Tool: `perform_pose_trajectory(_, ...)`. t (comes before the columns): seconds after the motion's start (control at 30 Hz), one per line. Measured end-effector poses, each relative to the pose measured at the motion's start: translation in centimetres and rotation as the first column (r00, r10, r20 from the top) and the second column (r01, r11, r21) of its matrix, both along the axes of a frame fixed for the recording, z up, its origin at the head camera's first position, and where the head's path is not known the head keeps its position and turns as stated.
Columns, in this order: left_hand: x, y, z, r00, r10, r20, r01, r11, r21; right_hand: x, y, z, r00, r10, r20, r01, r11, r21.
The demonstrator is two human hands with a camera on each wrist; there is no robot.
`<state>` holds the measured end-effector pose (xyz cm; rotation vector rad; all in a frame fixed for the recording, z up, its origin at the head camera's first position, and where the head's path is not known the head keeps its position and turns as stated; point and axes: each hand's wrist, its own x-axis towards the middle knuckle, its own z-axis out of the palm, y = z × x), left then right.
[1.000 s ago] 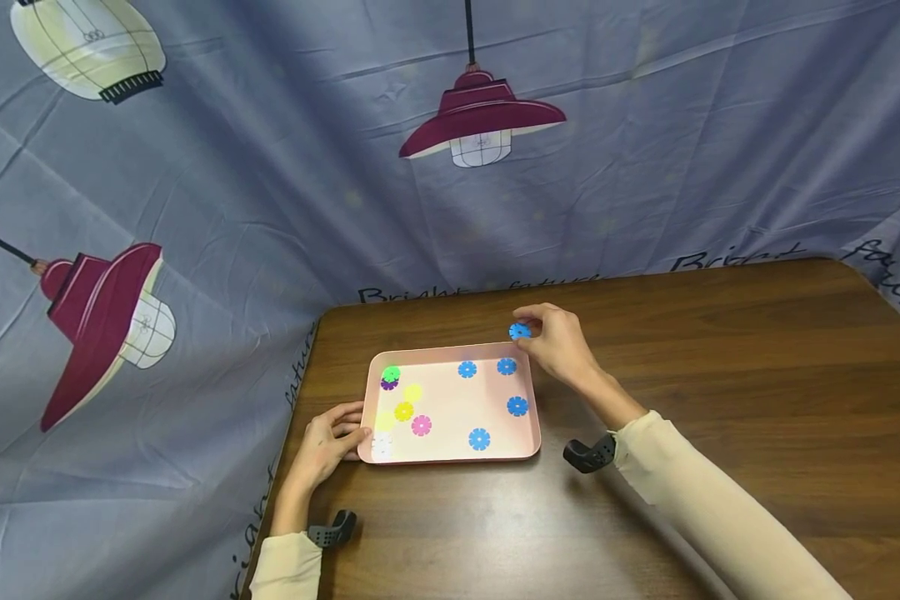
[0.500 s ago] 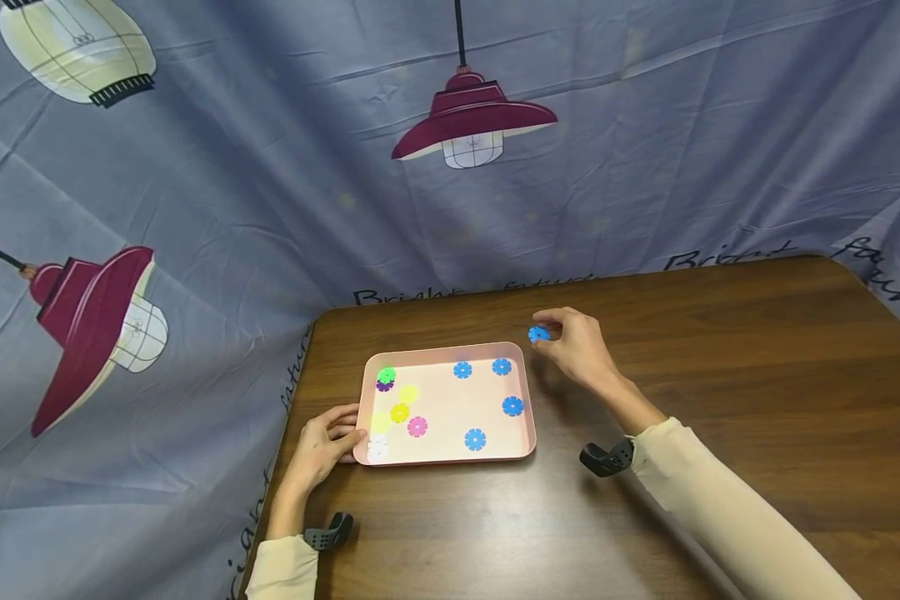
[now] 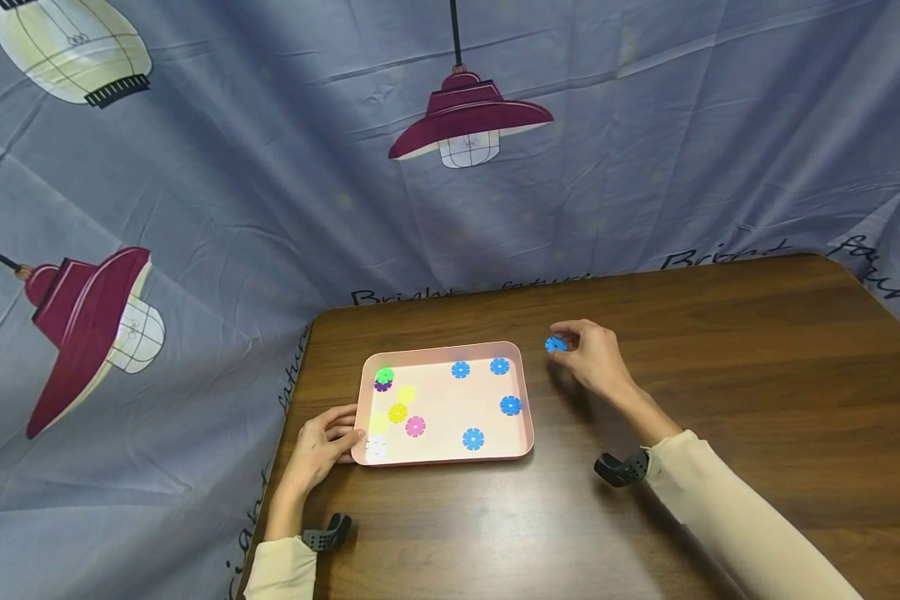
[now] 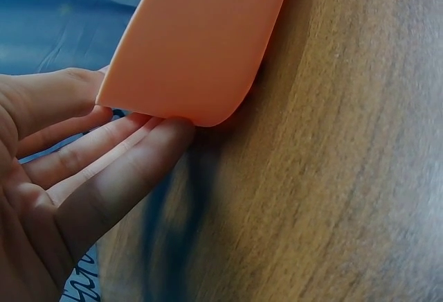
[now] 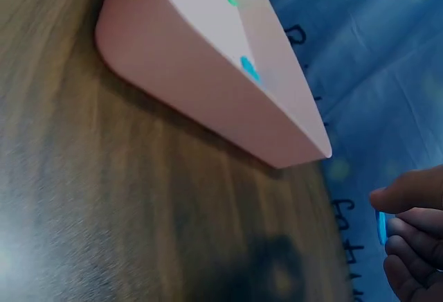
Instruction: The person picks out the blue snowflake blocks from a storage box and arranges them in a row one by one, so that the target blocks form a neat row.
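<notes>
A pink tray [image 3: 450,461] lies on the wooden table with several notched plastic discs in it. Four-sided with rounded corners, it is held at its left end by my left hand [image 3: 322,446]. In the left wrist view, that hand's fingers [image 4: 131,177] touch the tray wall [image 4: 201,46] near a corner. Just right of the tray, my right hand [image 3: 594,358] pinches a blue notched disc [image 3: 556,344] above the table. The right wrist view shows this blue disc [image 5: 381,227] edge-on between thumb and fingers.
In the tray, blue discs [image 3: 473,439] lie toward the right and back. A pink disc [image 3: 416,427], a yellow disc [image 3: 397,413], a green disc [image 3: 385,376] overlapping a purple one, and pale discs lie left. A printed blue curtain [image 3: 607,167] hangs behind the table [image 3: 720,375].
My right hand has moved right, away from the tray's back right corner, and slightly nearer, carrying the blue disc. My left hand keeps its hold on the tray. The head view has shifted slightly.
</notes>
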<state>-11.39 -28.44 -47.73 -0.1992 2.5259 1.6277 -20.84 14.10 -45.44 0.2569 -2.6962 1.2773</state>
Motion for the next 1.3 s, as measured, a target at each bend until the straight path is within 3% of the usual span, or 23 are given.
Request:
perform_pose_trajectory(0.57,0.0,0.1,0.0,1.0,0.007,0.001,-0.007,1.0,-0.003,1.4,0.9,-4.0,0.999,-0.009,0.04,0.008,1.0,0.025)
perform_pose_trajectory(1.3,0.1,0.2,0.1,1.0,0.011,0.006,-0.011,1.0,0.001,2.1,0.9,-5.7,0.999,-0.03,0.031,0.029,0.999,0.021)
